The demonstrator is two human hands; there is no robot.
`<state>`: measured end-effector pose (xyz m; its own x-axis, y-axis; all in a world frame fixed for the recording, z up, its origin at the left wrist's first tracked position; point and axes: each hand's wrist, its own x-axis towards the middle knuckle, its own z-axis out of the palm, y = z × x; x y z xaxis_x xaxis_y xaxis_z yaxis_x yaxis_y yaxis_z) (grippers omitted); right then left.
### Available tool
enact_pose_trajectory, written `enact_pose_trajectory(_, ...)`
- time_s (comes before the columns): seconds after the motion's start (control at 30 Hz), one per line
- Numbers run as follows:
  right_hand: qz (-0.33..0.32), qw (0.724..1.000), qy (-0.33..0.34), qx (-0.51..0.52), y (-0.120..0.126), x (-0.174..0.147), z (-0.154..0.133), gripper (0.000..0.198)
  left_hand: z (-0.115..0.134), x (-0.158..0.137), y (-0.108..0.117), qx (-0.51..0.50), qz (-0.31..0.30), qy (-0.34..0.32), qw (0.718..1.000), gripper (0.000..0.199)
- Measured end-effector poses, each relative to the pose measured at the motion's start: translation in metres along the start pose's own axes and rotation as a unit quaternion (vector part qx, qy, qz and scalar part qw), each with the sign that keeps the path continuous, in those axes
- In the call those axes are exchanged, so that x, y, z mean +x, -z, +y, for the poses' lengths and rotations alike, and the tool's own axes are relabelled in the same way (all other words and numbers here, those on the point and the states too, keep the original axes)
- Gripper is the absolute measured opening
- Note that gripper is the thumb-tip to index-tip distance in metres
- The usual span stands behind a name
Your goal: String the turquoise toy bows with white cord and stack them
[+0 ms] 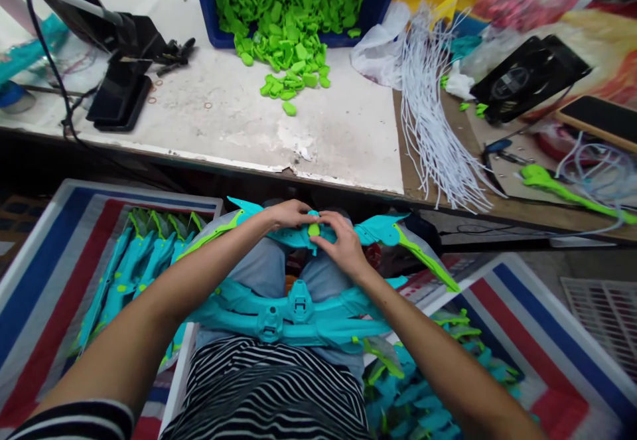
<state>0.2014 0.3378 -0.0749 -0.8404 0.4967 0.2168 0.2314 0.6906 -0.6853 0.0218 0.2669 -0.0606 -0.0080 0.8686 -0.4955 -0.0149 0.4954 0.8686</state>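
Note:
A turquoise plastic toy bow [375,229] with lime-green tips lies across my knees, just below the table edge. My left hand [291,216] grips its middle from the left, fingertips close to the centre. From the other side, my right hand [343,239] pinches a small lime-green plastic piece [314,229] against the bow's centre. Whether that piece is seated in the bow cannot be made out under the fingers. Nearer my body, more turquoise bow parts [318,330] rest on my lap, with raised blocks at their middles.
A blue bin [212,25] ahead spills lime-green pieces [293,68] onto the white table [239,121]. White cords [432,115] hang over the edge. Striped-lined crates [44,261] with turquoise bows stand on both sides. Phones, a black fan [527,78] and a screwdriver lie about.

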Motion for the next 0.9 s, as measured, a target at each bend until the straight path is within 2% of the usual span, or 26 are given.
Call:
enact_pose_trajectory(0.1, -0.052, 0.993, -0.098, 0.024, 0.0, 0.008, 0.002, 0.054, 0.0, -0.003, -0.003, 0.01, -0.001, -0.019, 1.0, 0.041)
enact_pose_trajectory(0.23, -0.143, 0.979, -0.145, 0.001, 0.005, 0.021, 0.004, 0.063, 0.003, -0.007, -0.008, 0.022, 0.015, -0.031, 0.999, 0.036)
enact_pose_trajectory(0.43, -0.155, 0.975, -0.148, -0.06, 0.008, 0.029, -0.003, 0.065, 0.001, -0.002, -0.013, 0.053, 0.069, 0.01, 0.996, 0.023)
enact_pose_trajectory(0.6, -0.105, 0.985, -0.089, -0.101, 0.004, 0.012, -0.008, 0.059, -0.004, -0.001, -0.012, 0.18, 0.076, -0.073, 0.978, 0.03)
enact_pose_trajectory(0.7, -0.031, 0.995, -0.009, -0.092, 0.018, 0.004, -0.012, 0.036, -0.006, -0.011, -0.02, 0.253, 0.148, -0.105, 0.95, 0.043)
enact_pose_trajectory(0.77, 0.043, 0.993, 0.047, -0.1, 0.037, 0.012, -0.012, 0.021, -0.009, -0.022, -0.031, 0.325, 0.198, -0.15, 0.913, 0.042)
enact_pose_trajectory(0.83, 0.102, 0.982, 0.084, -0.138, 0.054, 0.035, -0.009, 0.021, -0.014, -0.032, -0.044, 0.409, 0.205, -0.2, 0.866, 0.042)
enact_pose_trajectory(0.9, 0.123, 0.971, 0.104, -0.179, 0.063, 0.075, -0.006, 0.023, -0.02, -0.037, -0.054, 0.484, 0.183, -0.221, 0.826, 0.06)
